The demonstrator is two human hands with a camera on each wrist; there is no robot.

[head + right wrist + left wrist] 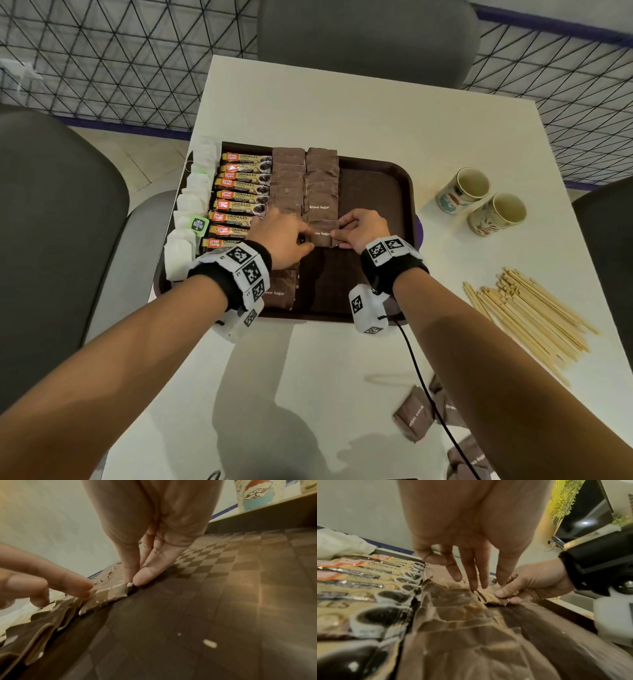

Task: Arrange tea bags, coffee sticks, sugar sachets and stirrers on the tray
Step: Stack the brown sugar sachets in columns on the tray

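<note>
Both hands meet over one brown sugar sachet (321, 233) on the tray (376, 192). The right hand (363, 229) pinches the sachet's right edge between thumb and fingertips (144, 578); the wrist view shows the pinch closing on the paper's corner. The left hand (281, 240) has its fingers extended and straight — the fingertips (475, 584) press down on the sachet's left edge, gripping nothing. The hands stand close together, one at each side of the sachet.

The sachet lies at the near end of the right sugar column (322, 181), overlapping the sachet behind it. Just left of that runs a second sugar column (287, 178), partly hidden under the left hand; its nearest sachet (279, 293) shows below the left wrist. Further left, a row of coffee sticks (239, 192) lies side by side, and a line of white tea bags (193, 192) sits along the tray's left rim, one with a green tag (200, 224). The right part of the tray floor is bare, checkered brown.

The tray rests on a white table (342, 102). Off the tray to the right stand two paper cups (481, 202), upright and just beside each other. Nearer, a loose pile of wooden stirrers (527, 308) lies on the table. Spare sugar sachets (414, 416) lie at the near right corner — a black cable (424, 387) from the right wrist crosses them.
</note>
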